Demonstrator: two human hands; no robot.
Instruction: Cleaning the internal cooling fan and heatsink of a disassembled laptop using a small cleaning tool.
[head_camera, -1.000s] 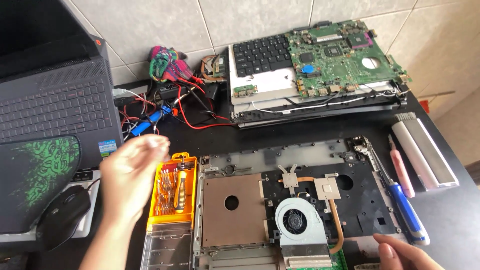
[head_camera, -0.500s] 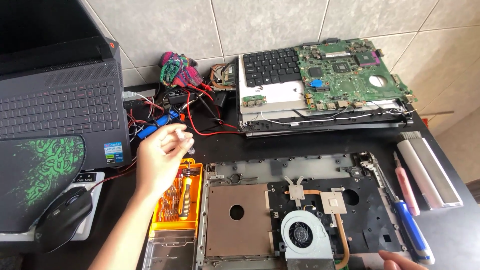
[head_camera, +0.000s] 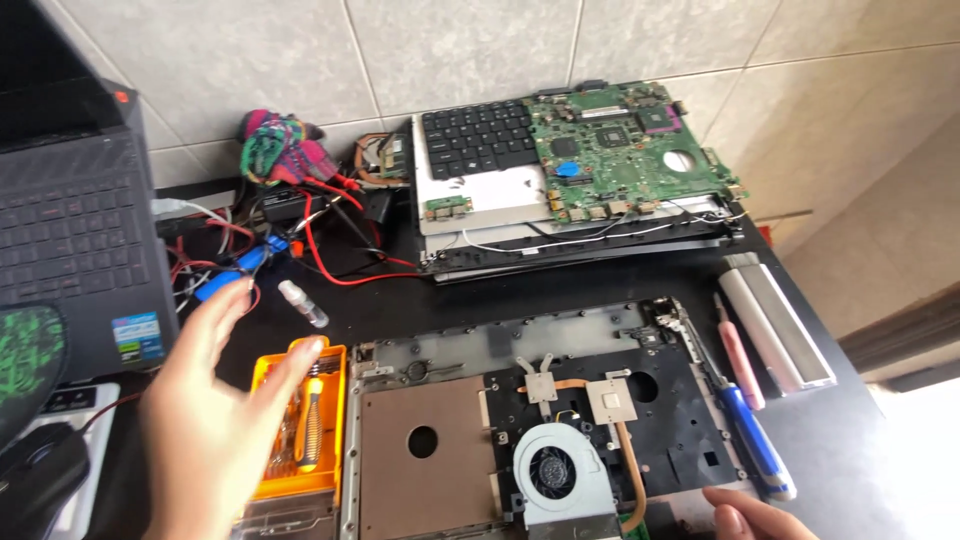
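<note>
My left hand (head_camera: 205, 430) hovers flat with fingers spread over the orange screwdriver bit case (head_camera: 305, 420), holding nothing; its fingertips point toward a small clear bottle (head_camera: 303, 303). Only the fingertips of my right hand (head_camera: 750, 518) show at the bottom edge, resting by the corner of the opened laptop base (head_camera: 530, 420) with its copper plate, heat pipe and round fan (head_camera: 553, 472). A blue-handled screwdriver (head_camera: 755, 440) lies just above those fingertips.
A green motherboard (head_camera: 625, 145) lies on a keyboard panel (head_camera: 480, 160) at the back. Red and blue wires (head_camera: 290, 240) tangle at back left. A dark laptop (head_camera: 75, 240) and a mouse (head_camera: 35, 470) are at the left. A pink tool (head_camera: 738, 352) and a white bar (head_camera: 775, 320) lie at the right.
My left hand has dropped lower and opened flat over the orange case. The view has shifted left, so my right hand shows less.
</note>
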